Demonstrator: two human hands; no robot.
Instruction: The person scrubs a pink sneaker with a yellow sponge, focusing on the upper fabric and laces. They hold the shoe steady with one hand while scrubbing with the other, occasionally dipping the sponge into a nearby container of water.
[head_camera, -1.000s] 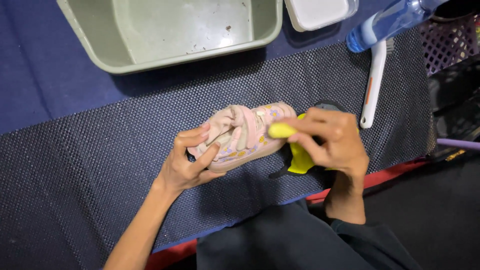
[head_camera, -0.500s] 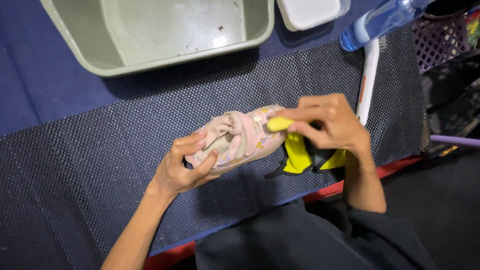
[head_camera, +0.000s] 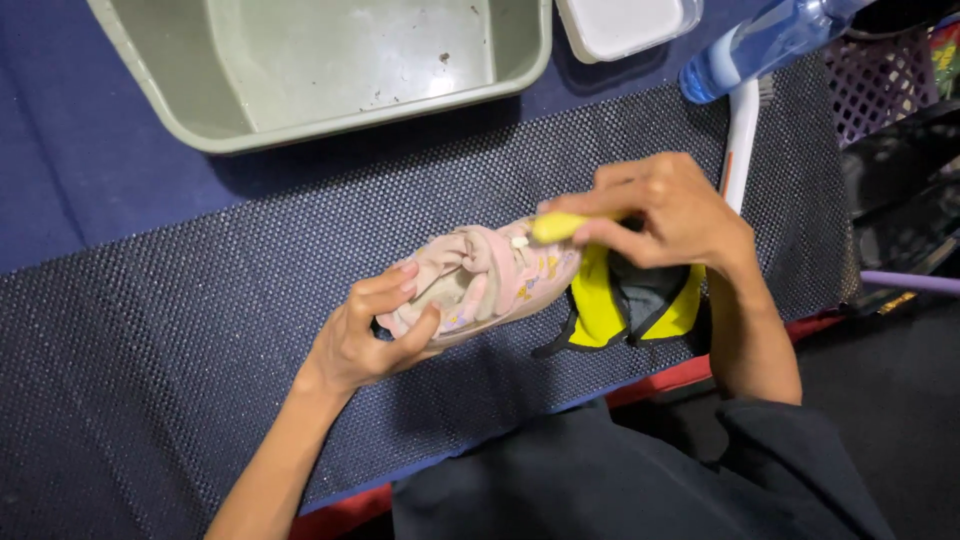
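A small pink child's shoe (head_camera: 490, 275) lies on its side on a dark dotted mat (head_camera: 180, 340). My left hand (head_camera: 375, 325) grips the shoe's toe end with fingers curled around it. My right hand (head_camera: 665, 210) is closed on a yellow brush (head_camera: 558, 226), whose tip presses against the shoe's upper near the heel. Under my right hand lies a yellow and grey cloth item (head_camera: 625, 305), partly hidden by the hand.
A grey-green plastic basin (head_camera: 300, 110) with specks of dirt stands at the top. To its right are a white box (head_camera: 625, 22), a blue spray bottle (head_camera: 755, 45) and a white-handled brush (head_camera: 740, 140). A purple basket (head_camera: 890, 75) stands at the far right.
My right hand with the yellow brush has shifted along the shoe toward its heel. The yellow cloth item is more exposed. My left hand keeps its hold on the toe.
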